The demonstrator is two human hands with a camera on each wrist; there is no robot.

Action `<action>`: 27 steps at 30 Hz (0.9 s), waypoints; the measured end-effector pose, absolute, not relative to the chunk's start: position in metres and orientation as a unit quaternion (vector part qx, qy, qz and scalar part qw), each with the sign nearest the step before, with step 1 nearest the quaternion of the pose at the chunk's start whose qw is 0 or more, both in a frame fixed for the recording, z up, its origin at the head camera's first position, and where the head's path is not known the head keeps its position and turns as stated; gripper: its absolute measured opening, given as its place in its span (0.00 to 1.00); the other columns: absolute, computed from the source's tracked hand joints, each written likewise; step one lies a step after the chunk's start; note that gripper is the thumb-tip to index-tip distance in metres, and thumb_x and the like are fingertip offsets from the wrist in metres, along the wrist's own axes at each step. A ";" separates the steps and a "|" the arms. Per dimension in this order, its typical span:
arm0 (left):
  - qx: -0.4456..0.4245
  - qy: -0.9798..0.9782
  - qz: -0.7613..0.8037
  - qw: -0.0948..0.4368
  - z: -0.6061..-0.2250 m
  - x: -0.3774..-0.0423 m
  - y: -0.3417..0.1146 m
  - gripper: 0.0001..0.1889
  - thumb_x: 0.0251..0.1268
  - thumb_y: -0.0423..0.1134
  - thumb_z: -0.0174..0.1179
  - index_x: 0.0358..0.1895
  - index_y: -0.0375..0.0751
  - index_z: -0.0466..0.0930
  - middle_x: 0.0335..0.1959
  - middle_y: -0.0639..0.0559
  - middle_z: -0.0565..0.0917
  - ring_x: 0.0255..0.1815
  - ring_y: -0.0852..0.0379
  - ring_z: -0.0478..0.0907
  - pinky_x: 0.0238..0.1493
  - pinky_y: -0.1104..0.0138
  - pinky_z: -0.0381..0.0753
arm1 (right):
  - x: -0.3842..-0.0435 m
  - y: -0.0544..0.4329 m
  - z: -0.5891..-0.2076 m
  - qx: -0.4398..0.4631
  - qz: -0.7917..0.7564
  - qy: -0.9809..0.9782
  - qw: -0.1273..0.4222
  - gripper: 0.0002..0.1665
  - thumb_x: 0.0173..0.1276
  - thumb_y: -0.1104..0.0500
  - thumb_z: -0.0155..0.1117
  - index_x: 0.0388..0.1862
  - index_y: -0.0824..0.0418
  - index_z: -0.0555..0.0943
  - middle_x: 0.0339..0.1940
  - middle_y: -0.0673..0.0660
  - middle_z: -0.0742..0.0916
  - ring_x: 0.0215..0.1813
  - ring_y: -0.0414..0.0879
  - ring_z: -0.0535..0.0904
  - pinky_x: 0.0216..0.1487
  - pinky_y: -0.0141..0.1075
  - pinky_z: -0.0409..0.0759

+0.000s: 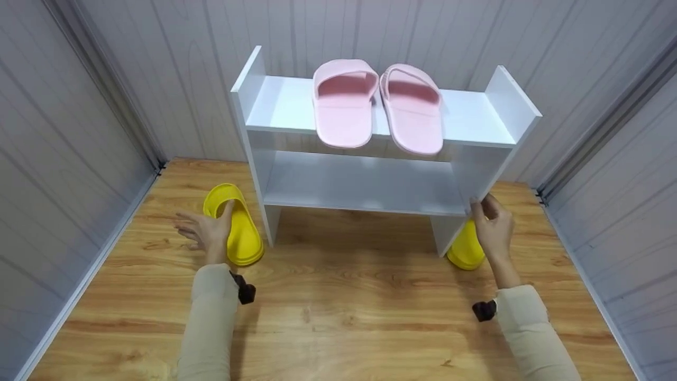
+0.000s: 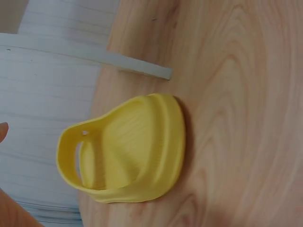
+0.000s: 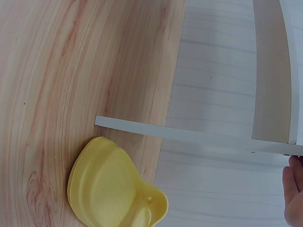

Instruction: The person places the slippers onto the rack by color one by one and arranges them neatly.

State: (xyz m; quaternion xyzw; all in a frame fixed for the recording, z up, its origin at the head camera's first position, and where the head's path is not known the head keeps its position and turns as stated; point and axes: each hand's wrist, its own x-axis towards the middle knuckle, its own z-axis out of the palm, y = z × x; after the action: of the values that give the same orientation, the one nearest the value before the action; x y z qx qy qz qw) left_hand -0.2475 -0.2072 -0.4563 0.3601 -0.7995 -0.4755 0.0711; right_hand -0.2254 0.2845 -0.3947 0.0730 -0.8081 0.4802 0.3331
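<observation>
A white two-tier shoe rack [image 1: 365,182] stands upright on the wooden floor. On its top shelf lie a left pink slipper [image 1: 345,114] and a right pink slipper [image 1: 413,119], side by side. My left hand [image 1: 209,230], fingers spread and holding nothing, is over a yellow slipper [image 1: 244,238] left of the rack. My right hand [image 1: 494,225] pinches the front edge of the rack's right side panel with bent fingers and thumb. Partly hidden behind that hand and panel is another yellow slipper [image 1: 465,248], also seen in the right wrist view.
Grey panelled walls [image 1: 359,32] close in the back and both sides. The rack's lower shelf [image 1: 365,185] bears nothing visible. Wooden floor [image 1: 349,317] stretches between my forearms, in front of the rack.
</observation>
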 end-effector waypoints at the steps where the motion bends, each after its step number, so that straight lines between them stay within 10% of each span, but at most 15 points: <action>1: 0.362 -0.801 -0.472 0.067 -0.459 -0.248 -0.206 0.61 0.44 0.72 0.48 0.61 0.42 0.10 0.62 0.37 0.16 0.63 0.43 0.17 0.56 0.42 0.27 | -0.225 0.285 -0.395 0.073 0.481 -0.808 0.333 0.15 0.62 0.66 0.55 0.45 0.74 0.77 0.37 0.66 0.83 0.37 0.35 0.77 0.38 0.23 0.72; 27: 0.364 -0.822 -0.437 0.022 -0.510 -0.242 -0.177 0.60 0.49 0.65 0.52 0.63 0.27 0.20 0.65 0.31 0.27 0.65 0.39 0.25 0.62 0.51 0.31 | -0.226 0.284 -0.395 0.058 0.483 -0.813 0.320 0.16 0.63 0.65 0.55 0.48 0.72 0.76 0.41 0.64 0.82 0.41 0.37 0.77 0.41 0.26 0.73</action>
State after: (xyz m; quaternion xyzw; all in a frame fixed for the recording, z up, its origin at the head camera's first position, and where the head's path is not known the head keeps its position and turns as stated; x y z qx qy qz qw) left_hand -0.2420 -0.1767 -0.5096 0.3645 -0.8222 -0.4366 0.0223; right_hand -0.2260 0.2837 -0.3955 0.0582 -0.8132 0.4829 0.3196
